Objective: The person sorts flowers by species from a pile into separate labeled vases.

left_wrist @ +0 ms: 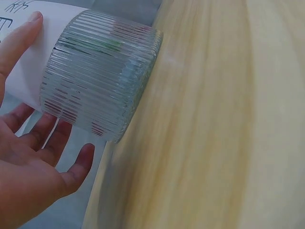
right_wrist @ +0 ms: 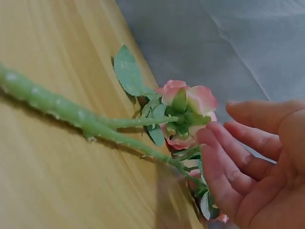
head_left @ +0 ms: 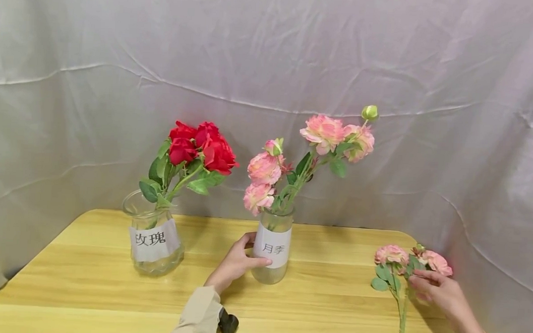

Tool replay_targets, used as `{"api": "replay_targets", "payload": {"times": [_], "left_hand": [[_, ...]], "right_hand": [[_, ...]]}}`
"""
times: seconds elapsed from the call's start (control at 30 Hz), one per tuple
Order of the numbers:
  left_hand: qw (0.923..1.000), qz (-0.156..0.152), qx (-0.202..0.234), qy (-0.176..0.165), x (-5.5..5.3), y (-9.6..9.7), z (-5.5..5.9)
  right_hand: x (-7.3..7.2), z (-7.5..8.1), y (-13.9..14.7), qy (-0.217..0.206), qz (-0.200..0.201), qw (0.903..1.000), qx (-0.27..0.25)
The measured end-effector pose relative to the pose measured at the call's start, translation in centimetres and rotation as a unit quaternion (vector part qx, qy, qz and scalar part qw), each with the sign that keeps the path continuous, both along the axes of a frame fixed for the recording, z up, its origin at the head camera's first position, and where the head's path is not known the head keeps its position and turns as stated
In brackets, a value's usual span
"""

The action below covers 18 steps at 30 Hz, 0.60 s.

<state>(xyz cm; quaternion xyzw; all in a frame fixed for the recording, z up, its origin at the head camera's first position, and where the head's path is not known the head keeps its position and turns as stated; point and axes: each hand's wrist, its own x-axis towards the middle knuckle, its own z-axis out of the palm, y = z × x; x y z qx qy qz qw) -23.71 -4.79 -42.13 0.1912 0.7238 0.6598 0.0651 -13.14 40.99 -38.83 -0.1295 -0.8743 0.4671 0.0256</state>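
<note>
My left hand [head_left: 237,261] holds a ribbed clear glass vase [head_left: 270,275] with a white label, standing near the middle of the table. In the left wrist view the thumb [left_wrist: 21,40] lies on the label and the other fingers reach round the opposite side. Pink artificial flowers [head_left: 323,133] on green stems stand in this vase. At the right, another pink flower spray [head_left: 392,254] lies on the table, its thick stem [right_wrist: 62,107] pointing toward me. Beside its blooms is my right hand [head_left: 439,293], fingers loosely bent and not closed round the stem.
To the left stands a wider glass vase [head_left: 157,268], also labelled, with red artificial roses [head_left: 205,146] in it. Both vases are on a yellow wood-grain table [head_left: 87,288]. Grey cloth [head_left: 263,47] hangs behind and at the sides of the table.
</note>
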Motion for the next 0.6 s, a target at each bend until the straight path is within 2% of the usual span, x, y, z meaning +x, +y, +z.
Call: {"api": "replay_targets", "payload": {"times": [0.17, 0.37, 0.47, 0.6], "left_hand": [[1.0000, 0.000, -0.001, 0.000, 0.0, 0.1, -0.1], [0.9999, -0.012, 0.001, -0.005, -0.1, 0.2, 0.1], [0.9999, -0.013, 0.000, -0.007, -0.1, 0.2, 0.0], [0.9999, -0.013, -0.002, -0.006, -0.1, 0.2, -0.1]], "right_hand": [[0.0, -0.5, 0.0, -0.015, 0.026, 0.9994, -0.020], [0.3, -0.7, -0.2, -0.107, 0.026, 0.9913, -0.073], [0.5, -1.0, -0.5, -0.134, 0.028, 0.9883, -0.066], [0.6, -1.3, -0.7, -0.144, 0.031, 0.9874, -0.058]]}}
